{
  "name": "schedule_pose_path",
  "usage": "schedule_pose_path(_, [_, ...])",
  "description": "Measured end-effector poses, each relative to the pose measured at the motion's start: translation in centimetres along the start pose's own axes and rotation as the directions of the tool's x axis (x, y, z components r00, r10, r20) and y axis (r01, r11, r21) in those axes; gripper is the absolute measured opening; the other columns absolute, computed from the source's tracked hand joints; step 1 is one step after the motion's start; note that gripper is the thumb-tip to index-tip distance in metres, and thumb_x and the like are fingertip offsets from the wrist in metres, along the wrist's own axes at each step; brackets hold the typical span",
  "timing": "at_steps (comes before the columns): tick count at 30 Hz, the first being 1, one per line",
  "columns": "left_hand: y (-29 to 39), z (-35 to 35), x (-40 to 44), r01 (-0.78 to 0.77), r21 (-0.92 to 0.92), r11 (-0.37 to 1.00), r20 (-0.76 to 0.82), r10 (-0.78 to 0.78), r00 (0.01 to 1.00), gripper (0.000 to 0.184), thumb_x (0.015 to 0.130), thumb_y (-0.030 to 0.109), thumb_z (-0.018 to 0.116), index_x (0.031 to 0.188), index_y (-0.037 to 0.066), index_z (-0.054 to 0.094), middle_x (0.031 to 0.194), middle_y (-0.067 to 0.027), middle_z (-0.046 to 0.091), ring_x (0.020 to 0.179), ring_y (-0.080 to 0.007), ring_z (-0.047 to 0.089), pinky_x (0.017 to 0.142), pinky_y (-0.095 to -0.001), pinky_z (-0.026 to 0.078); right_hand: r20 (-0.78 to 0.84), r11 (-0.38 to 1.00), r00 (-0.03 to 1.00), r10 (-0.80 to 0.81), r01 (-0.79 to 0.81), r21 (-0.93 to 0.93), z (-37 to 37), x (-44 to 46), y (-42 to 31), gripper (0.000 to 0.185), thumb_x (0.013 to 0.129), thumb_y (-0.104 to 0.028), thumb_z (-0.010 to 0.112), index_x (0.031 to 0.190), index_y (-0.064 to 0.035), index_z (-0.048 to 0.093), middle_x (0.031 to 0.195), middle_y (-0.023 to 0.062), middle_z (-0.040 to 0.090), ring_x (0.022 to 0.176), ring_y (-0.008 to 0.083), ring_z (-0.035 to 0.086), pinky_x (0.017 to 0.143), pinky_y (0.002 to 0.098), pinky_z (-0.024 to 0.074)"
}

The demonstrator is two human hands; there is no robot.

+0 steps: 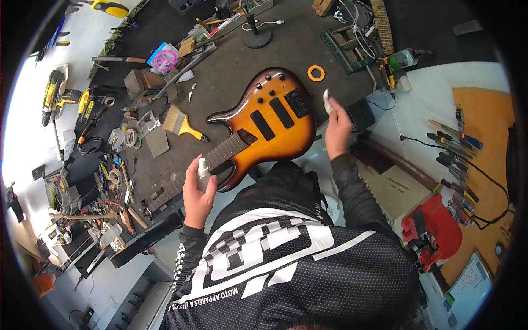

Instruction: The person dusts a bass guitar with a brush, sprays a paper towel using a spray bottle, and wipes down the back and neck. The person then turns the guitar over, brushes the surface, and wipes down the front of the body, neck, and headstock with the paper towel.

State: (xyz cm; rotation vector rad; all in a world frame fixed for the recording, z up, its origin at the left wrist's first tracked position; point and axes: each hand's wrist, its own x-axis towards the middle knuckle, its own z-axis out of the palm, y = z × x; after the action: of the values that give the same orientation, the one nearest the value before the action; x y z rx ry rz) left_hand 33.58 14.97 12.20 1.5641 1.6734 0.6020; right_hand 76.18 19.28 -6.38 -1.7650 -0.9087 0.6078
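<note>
A sunburst electric bass guitar (286, 129) lies face up on the dark workbench, its neck pointing to the lower left. My left hand (198, 197) is wrapped around a small clear spray bottle (203, 167) with a white nozzle, held above the neck. To the right of the body, my right hand (337, 131) pinches a white cloth (328, 101), apart from the bass. Part of the neck is hidden behind my left hand and the bottle.
A yellow-handled brush (187, 127) lies left of the bass. Beyond the body are an orange tape roll (315, 73) and a dark green vise (346, 52). Many tools crowd the bench's left side. A red power tool (434, 231) stands at right.
</note>
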Motion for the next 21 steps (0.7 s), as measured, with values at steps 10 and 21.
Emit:
schedule_pose_path(10, [1.0,-1.0,-0.6,0.111,0.024,0.994,-0.071,-0.109,0.991,0.064,0.103,0.008,0.082,0.164,0.003,0.062,0.154,-0.0180,0.074,0.136,-0.0295,0.073,0.118,-0.0409,0.054,0.605,0.827,0.683,-0.409,0.558,-0.072,6.2,7.7,1.3,0.058,0.122,-0.029,0.061,0.173,-0.0008,0.056,0.184,0.0181,0.050,0.171,0.0373,0.046,0.140,0.0510,0.0379])
schedule_pose_path(21, [2.5,-0.6,1.3,0.089,0.100,0.991,-0.036,-0.086,0.996,0.066,0.102,0.008,0.082,0.165,0.004,0.062,0.157,-0.0176,0.072,0.140,-0.0321,0.072,0.120,-0.0420,0.053,0.780,0.769,0.495,-0.382,0.638,-0.029,1.3,8.9,1.3,0.067,0.121,-0.026,0.060,0.183,-0.0084,0.042,0.191,0.0107,0.040,0.177,0.0346,0.036,0.143,0.0491,0.0339])
